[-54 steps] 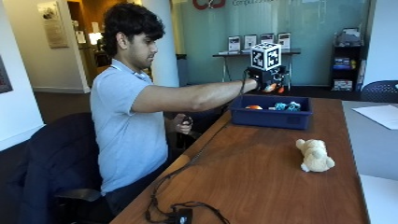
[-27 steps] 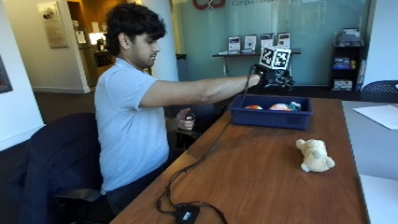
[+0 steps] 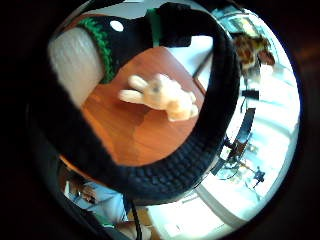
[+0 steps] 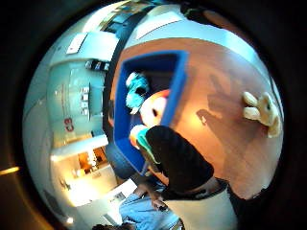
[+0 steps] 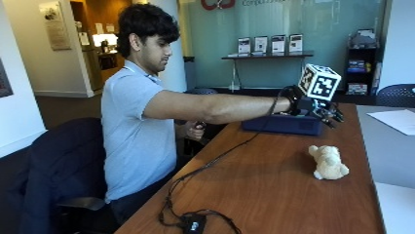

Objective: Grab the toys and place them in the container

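A person sat at a wooden table [image 5: 272, 185] with the gloved right hand [image 5: 319, 108] stretched out over the near end of a blue container [image 5: 283, 124]. The fingers [image 5: 333, 115] pointed loosely forward and down, slightly spread, and held nothing. The container stood on the table at the far side from the camera, and the hand hung just above its rim.

A cream plush rabbit [image 5: 329, 163] lay on the bare wood, on the nearer side of the container and well apart from it, with nothing touching it. The thumb side palm view looked down into the container [image 4: 178, 81]: a teal toy [image 4: 137, 91] lay inside, and beside it a round white and orange toy [image 4: 156, 108]. The same plush rabbit [image 4: 262, 112] showed on the table beyond the container's wall. In the little finger side palm view the plush rabbit [image 3: 162, 96] lay on the wood, framed by a black strap of the glove.

The person's bare left hand [image 5: 195, 130] rested low by the table's edge, on the side of the container towards the person; what it held could not be made out
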`<state>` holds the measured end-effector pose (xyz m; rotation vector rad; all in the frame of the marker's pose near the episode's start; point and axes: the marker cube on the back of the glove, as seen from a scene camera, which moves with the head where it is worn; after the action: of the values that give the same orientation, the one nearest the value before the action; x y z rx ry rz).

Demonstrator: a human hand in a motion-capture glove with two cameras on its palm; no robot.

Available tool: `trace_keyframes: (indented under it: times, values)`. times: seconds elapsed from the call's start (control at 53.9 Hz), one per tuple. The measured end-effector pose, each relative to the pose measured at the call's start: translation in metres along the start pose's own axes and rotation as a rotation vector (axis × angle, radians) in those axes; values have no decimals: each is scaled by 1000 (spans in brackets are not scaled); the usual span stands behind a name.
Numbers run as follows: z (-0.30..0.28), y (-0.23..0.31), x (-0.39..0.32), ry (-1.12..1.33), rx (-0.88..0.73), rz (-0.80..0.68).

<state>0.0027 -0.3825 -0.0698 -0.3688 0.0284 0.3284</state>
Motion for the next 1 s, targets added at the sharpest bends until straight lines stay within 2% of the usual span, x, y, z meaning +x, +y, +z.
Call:
trace_keyframes:
  times: [0.167, 0.334, 0.427, 0.557, 0.631, 0.853, 1.002]
  values:
    - [30, -3, 97, 7, -33, 175]
    - [72, -13, 127, 108, -135, 217]
    - [91, -20, 130, 107, -132, 196]
    - [97, -27, 122, 123, 28, 112]
    - [94, -26, 119, 146, 67, 79]
    - [74, -19, 101, 32, 129, 49]
    - [35, -11, 43, -15, 188, -82]
